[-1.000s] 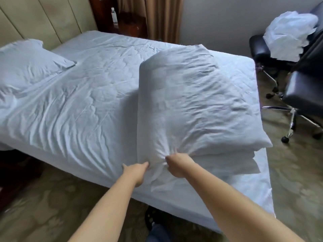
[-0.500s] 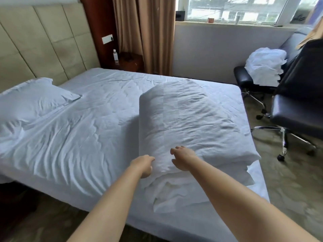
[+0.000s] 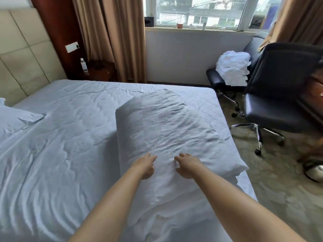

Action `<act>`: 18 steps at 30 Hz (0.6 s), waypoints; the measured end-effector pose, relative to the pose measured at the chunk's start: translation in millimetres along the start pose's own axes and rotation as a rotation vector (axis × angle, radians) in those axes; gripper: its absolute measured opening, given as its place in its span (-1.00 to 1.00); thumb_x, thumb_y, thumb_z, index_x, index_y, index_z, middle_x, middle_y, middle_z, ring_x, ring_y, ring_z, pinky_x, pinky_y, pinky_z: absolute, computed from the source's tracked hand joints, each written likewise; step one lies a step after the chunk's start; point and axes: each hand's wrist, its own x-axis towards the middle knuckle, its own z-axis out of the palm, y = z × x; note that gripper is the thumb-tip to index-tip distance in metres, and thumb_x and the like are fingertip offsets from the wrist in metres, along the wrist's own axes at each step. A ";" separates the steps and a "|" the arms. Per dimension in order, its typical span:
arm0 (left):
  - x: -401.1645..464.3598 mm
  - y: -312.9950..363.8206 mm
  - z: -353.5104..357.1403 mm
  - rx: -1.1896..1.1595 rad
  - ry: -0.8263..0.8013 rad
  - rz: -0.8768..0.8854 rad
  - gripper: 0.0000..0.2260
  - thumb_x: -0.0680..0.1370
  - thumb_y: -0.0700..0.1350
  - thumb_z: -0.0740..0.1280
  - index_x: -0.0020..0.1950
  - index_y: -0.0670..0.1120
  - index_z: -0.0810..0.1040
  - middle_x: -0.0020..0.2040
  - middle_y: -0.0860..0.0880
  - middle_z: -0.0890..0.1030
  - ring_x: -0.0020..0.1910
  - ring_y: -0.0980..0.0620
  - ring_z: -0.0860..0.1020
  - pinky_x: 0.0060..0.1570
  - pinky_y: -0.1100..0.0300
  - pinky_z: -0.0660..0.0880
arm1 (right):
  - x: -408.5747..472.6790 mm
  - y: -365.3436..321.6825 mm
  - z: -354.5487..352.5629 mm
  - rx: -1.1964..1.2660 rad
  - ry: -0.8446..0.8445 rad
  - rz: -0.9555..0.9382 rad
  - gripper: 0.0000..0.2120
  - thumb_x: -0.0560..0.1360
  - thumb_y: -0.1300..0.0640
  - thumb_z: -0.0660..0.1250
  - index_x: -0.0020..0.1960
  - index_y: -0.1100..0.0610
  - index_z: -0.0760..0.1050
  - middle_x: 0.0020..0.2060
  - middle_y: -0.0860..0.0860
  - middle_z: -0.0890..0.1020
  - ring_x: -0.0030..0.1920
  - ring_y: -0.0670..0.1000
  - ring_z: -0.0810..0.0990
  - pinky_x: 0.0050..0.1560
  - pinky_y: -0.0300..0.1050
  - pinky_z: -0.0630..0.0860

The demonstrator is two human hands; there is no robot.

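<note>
Left hand (image 3: pixel 145 165) first, from my head view: I see it stretched forward over the near left part of the large white fabric pillow (image 3: pixel 167 130), fingers relaxed and nearly straight, holding nothing. Its palm is just above or on the cover; I cannot tell which. Beside it, with a strip of pillowcase between them, the right hand (image 3: pixel 187 165) is spread with the fingers lightly bent, fingertips (image 3: pixel 178 158) at the creased cloth, also gripping nothing. The pillow lies lengthwise on the right half of the bed with the wrinkled white sheet (image 3: pixel 61 145), its far end pointing to the window wall, its near end resting on a rumpled layer of folded white bedding (image 3: pixel 174 215) at the bed's near edge. A second white pillow (image 3: pixel 14 121) lies at the left edge, near the beige padded headboard (image 3: pixel 22 55). Past the bed's far corner a clear plastic water bottle (image 3: pixel 83 64) stands upright on a dark wooden nightstand (image 3: pixel 101 70), beside the brown curtains (image 3: pixel 118 37). On the right, on the patterned carpet (image 3: pixel 272 175), stands a black leather swivel chair (image 3: pixel 279 95); behind it a heap of white linen (image 3: pixel 233 69) sits on another black seat (image 3: pixel 218 78).
</note>
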 end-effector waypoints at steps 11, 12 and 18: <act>101.2 55.3 7.6 0.103 0.034 -0.045 -0.52 0.64 0.16 -0.06 0.55 0.19 -0.10 0.57 0.05 -0.20 0.55 -0.04 -0.20 0.42 -0.28 -0.08 | 66.0 95.2 11.9 0.106 0.043 0.094 -0.35 0.55 -0.34 -0.03 0.55 -0.15 -0.08 0.56 -0.04 -0.15 0.54 0.06 -0.22 0.45 0.27 -0.26; 113.4 60.7 11.8 0.104 0.053 -0.065 -0.51 0.63 0.19 -0.07 0.55 0.21 -0.12 0.57 0.06 -0.22 0.55 -0.04 -0.23 0.41 -0.31 -0.12 | 73.3 104.0 16.3 0.120 0.067 0.094 -0.34 0.53 -0.36 -0.05 0.55 -0.17 -0.10 0.56 -0.05 -0.17 0.54 0.05 -0.24 0.44 0.27 -0.30; 178.6 76.2 55.4 0.143 0.281 -0.094 -0.47 0.57 0.27 -0.15 0.51 0.26 -0.22 0.56 0.04 -0.25 0.52 -0.06 -0.30 0.36 -0.35 -0.31 | 120.5 164.3 64.4 0.251 0.211 0.191 -0.19 0.32 -0.46 -0.31 0.53 -0.22 -0.24 0.54 -0.10 -0.24 0.54 -0.01 -0.25 0.47 0.15 -0.35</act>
